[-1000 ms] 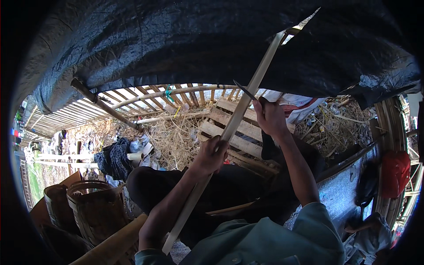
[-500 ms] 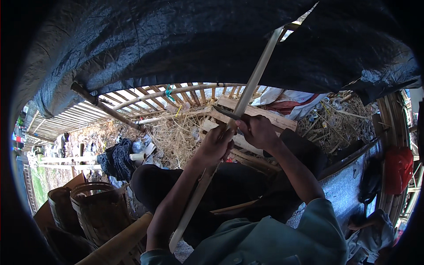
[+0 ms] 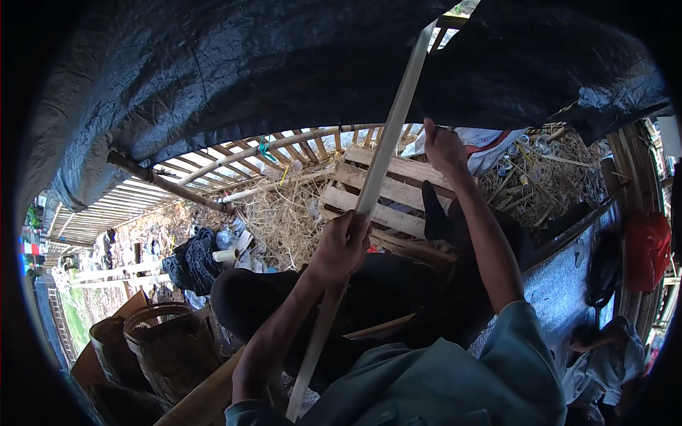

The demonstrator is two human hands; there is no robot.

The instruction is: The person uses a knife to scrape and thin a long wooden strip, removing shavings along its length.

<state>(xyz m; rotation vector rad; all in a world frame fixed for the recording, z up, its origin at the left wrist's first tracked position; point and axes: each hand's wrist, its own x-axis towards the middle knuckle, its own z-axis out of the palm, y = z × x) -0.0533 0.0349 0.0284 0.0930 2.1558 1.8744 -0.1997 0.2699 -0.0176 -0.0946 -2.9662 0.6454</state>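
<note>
Right hand (image 3: 446, 153) lifted, closed (contents unclear), left hand (image 3: 339, 247) gripping strip (image 3: 384, 150), long axis up-rightward

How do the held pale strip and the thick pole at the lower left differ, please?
The strip is narrow and flat; the pole is thicker and looks rounded. The left grip closes around the strip, while the pole is unheld. The strip crosses most of the picture's height, whereas the pole shows only near the lower edge. Both slant up rightward.
</note>
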